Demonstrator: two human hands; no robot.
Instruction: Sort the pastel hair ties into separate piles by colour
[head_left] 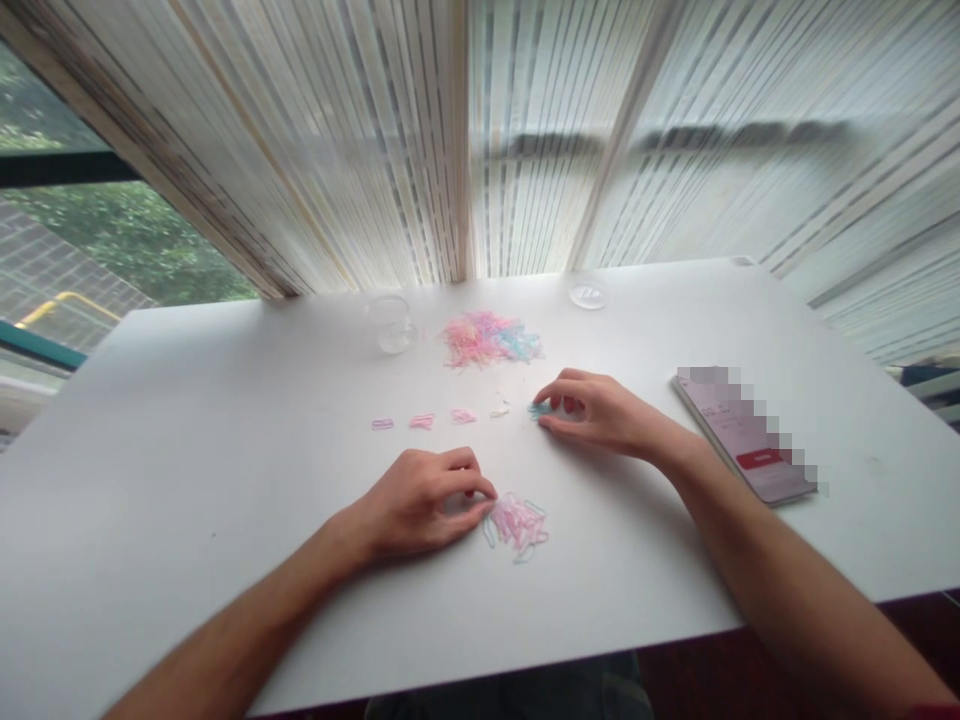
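Note:
My left hand [431, 500] rests low on the table, thumb and forefinger pinched at the left edge of a loose near pile of pink and pale blue paper clips [519, 525]. What sits between those tips is mostly hidden. Farther right, my right hand [592, 410] closes its thumb and fingers around a small group of blue paper clips [535, 410]. Leftward from it runs a row of small groups: white clips [499, 408], pink clips [463, 416], deeper pink clips [421, 421] and purple clips [382, 424].
A large mixed pile of pastel clips [487, 338] lies toward the back. Left of it is a clear round container [394, 325]; a clear lid [587, 294] is at back right. A phone [742, 435] lies beside my right forearm. Striped curtains [360, 150] hang behind the white table [187, 430].

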